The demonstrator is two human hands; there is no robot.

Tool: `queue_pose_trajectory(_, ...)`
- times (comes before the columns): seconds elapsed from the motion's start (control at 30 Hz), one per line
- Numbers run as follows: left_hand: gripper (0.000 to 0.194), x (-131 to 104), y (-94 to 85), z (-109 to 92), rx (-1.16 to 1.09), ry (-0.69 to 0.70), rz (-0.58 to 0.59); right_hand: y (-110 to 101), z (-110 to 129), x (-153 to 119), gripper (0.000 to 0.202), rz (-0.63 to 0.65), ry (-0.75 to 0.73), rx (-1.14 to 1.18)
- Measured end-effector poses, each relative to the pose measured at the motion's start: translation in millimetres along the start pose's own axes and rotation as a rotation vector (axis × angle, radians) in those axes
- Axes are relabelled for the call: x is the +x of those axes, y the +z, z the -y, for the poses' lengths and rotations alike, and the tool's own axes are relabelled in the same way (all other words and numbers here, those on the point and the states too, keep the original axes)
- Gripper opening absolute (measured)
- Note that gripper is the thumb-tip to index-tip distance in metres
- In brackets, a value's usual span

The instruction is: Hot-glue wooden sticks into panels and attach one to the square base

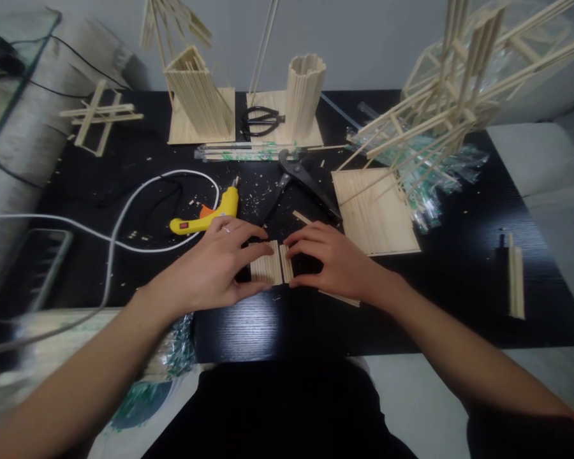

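Short wooden sticks lie side by side on the black table (pixel 148 274), in a wider group (pixel 266 268) and a narrower group (pixel 287 264) with a thin dark gap between them. My left hand (pixel 229 261) is curved around the wider group, its fingertips on the sticks. Around the narrower group's right side my right hand (pixel 318 258) holds its thumb and fingers at the ends. Just beyond my left hand lies a yellow glue gun (pixel 210 217). Loose sticks (pixel 339 298) show partly beneath my right hand.
Dark pliers (pixel 306 182) lie beyond the hands; black scissors (pixel 263 121) rest near two stick towers (pixel 198 95) (pixel 305 95) at the back. A wooden panel (pixel 375 213) and tall stick frame (pixel 449 115) stand right. A white cable (pixel 112 255) loops left.
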State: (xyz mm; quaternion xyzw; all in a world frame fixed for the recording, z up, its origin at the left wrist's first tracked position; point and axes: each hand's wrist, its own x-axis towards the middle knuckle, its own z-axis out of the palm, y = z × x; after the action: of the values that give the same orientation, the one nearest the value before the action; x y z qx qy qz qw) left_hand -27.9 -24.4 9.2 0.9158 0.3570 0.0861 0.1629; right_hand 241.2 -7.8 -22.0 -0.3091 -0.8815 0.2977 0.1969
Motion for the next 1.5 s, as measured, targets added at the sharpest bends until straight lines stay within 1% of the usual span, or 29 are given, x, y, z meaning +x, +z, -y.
queue_pose_trajectory(0.1, 0.047, 0.1, -1.0, -0.1, 0.031, 0.009, 0.024, 0.1, 1.2, 0.1, 0.036, 0.001, 0.0, -0.019)
queue_pose_trajectory(0.17, 0.045, 0.3, -1.6, -0.8, 0.04, 0.021, 0.037, 0.1, 2.0, 0.1, 0.036, 0.002, 0.009, -0.029)
queue_pose_trajectory(0.6, 0.036, 0.8, 4.7, -3.6, -0.004, 0.041, 0.034, 5.4, 1.9, 0.3, 0.038, -0.044, 0.038, 0.021)
queue_pose_trajectory(0.83, 0.036, 0.5, 5.1, -4.0, -0.044, 0.032, 0.05, 6.4, 3.5, 1.0, 0.036, -0.07, 0.038, 0.033)
queue_pose_trajectory(1.13, 0.033, 0.0, 6.5, -2.6, -0.053, 0.052, 0.023, 7.4, 2.1, -0.2, 0.03, -0.064, 0.032, 0.044)
queue_pose_trajectory(1.33, 0.033, 0.1, 6.3, -3.2, -0.049, 0.034, 0.039, 9.3, 2.0, 0.2, 0.029, -0.078, 0.012, 0.041)
queue_pose_trajectory(1.5, 0.032, 0.4, 6.4, -3.7, -0.072, 0.044, 0.024, 9.5, 2.8, -0.5, 0.027, -0.061, 0.027, 0.028)
